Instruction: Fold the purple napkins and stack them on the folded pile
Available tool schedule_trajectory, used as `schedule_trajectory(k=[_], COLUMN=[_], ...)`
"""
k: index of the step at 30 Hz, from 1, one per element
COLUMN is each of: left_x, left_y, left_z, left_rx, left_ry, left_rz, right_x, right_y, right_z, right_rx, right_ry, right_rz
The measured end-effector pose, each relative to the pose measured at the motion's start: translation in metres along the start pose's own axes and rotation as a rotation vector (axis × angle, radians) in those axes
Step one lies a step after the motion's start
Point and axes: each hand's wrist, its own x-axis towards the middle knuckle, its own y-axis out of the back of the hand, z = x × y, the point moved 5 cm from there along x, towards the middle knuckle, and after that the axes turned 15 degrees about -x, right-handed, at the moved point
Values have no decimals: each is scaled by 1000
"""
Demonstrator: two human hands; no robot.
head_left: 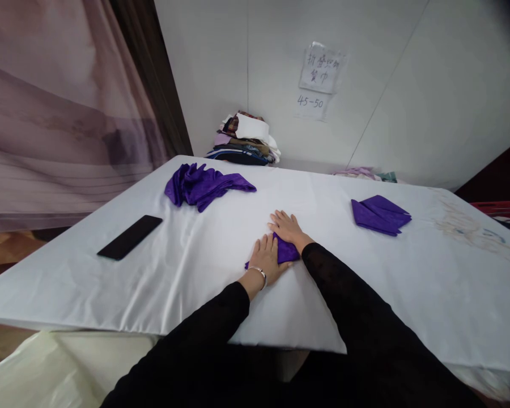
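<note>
A small folded purple cloth point(285, 249) lies on the white-covered table point(221, 272) in front of me, mostly hidden under both hands. My left hand point(267, 259), with a silver bracelet at the wrist, rests flat on its left part, fingers stretched out. Flat across the upper edge of the cloth lies my right hand point(285, 228), its fingers extended toward the far side. Over on the right sits another purple cloth point(380, 215), folded into a pointed shape. A crumpled heap of purple cloth point(202, 186) lies at the back left.
A black flat rectangular object point(130, 237) lies at the left of the table. Behind the far edge are a pile of folded clothes point(244, 139) and a wall with handwritten paper signs point(320, 68). A pink curtain point(59, 113) hangs at the left.
</note>
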Motion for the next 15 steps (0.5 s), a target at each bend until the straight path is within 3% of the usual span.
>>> schedule_trajectory(k=[15], left_x=[-3], left_y=[4], left_z=[4], left_rx=[22], left_ry=[14], left_rz=[-11], right_x=[8], right_y=[2], right_z=[5], right_rx=[12], right_ry=[-33], right_rz=[2])
